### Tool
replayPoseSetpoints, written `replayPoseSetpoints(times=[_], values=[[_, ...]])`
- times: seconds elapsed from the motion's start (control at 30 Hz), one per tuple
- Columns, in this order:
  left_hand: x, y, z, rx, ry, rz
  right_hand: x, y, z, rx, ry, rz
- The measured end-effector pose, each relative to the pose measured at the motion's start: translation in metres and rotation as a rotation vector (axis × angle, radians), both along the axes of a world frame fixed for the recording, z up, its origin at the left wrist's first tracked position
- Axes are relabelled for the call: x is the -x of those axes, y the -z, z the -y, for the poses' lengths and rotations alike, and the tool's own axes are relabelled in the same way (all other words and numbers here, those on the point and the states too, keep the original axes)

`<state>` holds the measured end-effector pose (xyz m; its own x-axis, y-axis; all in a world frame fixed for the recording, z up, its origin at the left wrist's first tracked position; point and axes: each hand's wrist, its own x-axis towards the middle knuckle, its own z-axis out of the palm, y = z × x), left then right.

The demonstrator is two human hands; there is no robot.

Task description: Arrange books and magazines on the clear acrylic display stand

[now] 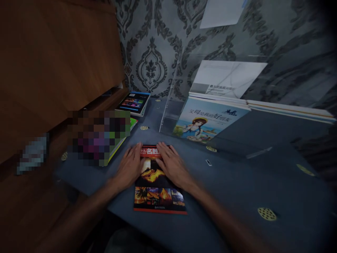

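A book (159, 196) with a dark cover, a red band at the top and several small landscape pictures lies flat on the grey-blue table (216, 203). My left hand (131, 165) rests on the book's upper left edge, palm down with its fingers stretched out. On the upper right part of the cover lies my right hand (172, 164), also flat, its fingers extended. Both hands touch the book without gripping it, and they cover part of the title.
Left of my hands lies a green-edged book (119, 142), its cover pixelated. Behind it is a stack of dark books (134, 102). A clear acrylic holder (171, 95) with a blue picture book (210, 117) stands at the back right. A wooden cabinet (58, 52) borders the left.
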<state>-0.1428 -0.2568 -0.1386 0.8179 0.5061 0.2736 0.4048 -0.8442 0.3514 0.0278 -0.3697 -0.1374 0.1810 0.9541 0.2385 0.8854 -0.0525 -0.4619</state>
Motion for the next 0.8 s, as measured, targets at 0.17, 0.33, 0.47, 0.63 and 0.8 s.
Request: replayPoseSetpoints(times=[0.17,0.33,0.47,0.63,0.8], values=[[0.0,-0.002,-0.004,0.006,0.004,-0.025,-0.002,0.004,0.015,0.01,0.123,0.035],[-0.004,-0.011,0.01,-0.054,0.026,-0.13,0.002,0.006,0.014,-0.01,0.158,0.07],[-0.006,-0.013,0.06,-0.141,0.216,-0.209,-0.004,0.013,0.015,-0.062,0.161,0.047],[0.008,-0.015,0.106,-0.164,0.4,-0.192,-0.011,0.014,0.015,-0.071,0.124,0.002],[0.027,-0.02,0.093,-0.096,0.437,-0.167,-0.002,0.011,0.019,-0.054,0.159,0.048]])
